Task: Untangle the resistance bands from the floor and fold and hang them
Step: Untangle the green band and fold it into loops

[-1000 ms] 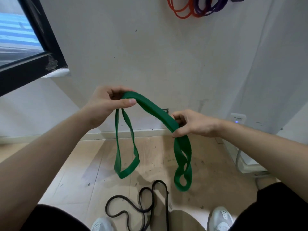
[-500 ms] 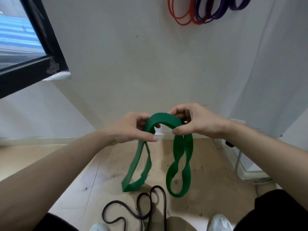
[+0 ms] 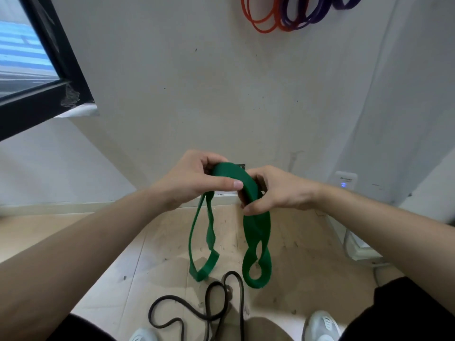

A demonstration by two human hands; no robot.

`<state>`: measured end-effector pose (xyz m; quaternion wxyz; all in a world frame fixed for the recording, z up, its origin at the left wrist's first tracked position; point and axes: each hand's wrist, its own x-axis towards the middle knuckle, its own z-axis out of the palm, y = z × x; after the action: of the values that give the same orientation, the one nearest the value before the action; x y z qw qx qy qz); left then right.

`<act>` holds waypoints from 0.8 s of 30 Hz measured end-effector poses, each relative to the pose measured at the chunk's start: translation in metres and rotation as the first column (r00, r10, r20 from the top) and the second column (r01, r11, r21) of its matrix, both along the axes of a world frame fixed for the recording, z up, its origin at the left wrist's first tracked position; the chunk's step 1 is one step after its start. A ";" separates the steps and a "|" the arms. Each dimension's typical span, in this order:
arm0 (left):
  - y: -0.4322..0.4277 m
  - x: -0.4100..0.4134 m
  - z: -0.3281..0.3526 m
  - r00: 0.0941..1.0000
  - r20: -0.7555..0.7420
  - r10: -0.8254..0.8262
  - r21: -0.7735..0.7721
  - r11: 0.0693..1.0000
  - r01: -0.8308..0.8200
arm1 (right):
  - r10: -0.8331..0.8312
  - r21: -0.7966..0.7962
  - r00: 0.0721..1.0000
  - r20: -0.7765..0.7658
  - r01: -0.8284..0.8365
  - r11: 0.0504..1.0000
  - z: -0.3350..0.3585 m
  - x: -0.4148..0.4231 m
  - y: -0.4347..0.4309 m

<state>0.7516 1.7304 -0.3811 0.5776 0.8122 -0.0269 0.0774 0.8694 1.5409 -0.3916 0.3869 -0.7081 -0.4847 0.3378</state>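
Green band [image 3: 232, 175] gripped by both hands, left hand [image 3: 194, 179], right hand [image 3: 278, 190], now closer together, loops seemingly less splayed

Solid green band [image 3: 256, 232] pinched under the fingers [image 3: 221, 184], no pattern on it. Below the fingertips a plain black band [image 3: 211, 316] on pale tan wooden floor [image 3: 307, 267] flecked with dark specks. High above the fingers, orange-red loops [image 3: 261, 20] beside purple loops [image 3: 307, 16] on an off-white wall [image 3: 197, 94]. Light grey shoes [image 3: 322, 326], black window frame [image 3: 61, 70].

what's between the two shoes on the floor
In the head view, part of the tangled black band lies on the floor between the left shoe and the right shoe.
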 end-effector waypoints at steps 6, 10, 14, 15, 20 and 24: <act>0.019 -0.009 0.010 0.998 0.065 0.011 -0.034 0.999 -0.009 | -0.067 -0.059 0.997 0.043 0.069 0.996 -0.009 0.012 0.006; 0.041 -0.011 0.002 0.998 0.048 0.044 -0.012 0.999 -0.043 | -0.089 -0.006 0.990 0.106 0.090 0.996 -0.005 0.023 -0.002; 0.055 -0.014 -0.006 0.998 0.014 0.060 0.038 0.997 -0.061 | -0.093 0.018 0.994 -0.050 0.094 0.995 -0.001 0.026 -0.010; 0.058 -0.015 -0.007 0.998 0.014 0.068 0.043 0.997 -0.068 | -0.079 0.012 0.993 -0.088 0.081 0.997 -0.001 0.026 -0.011; 0.071 -0.016 -0.008 0.998 -0.036 0.053 0.061 0.997 -0.051 | -0.059 0.020 0.973 -0.225 0.065 0.998 -0.003 0.024 -0.012; 0.074 -0.019 -0.009 0.989 -0.145 -0.015 0.090 0.996 0.029 | -0.056 0.077 0.934 -0.353 0.089 0.993 -0.002 0.023 -0.012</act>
<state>0.7329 1.8044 -0.3901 0.5409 0.8410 0.0025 0.0107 0.8925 1.5284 -0.3938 0.5111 -0.6355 -0.3965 0.4214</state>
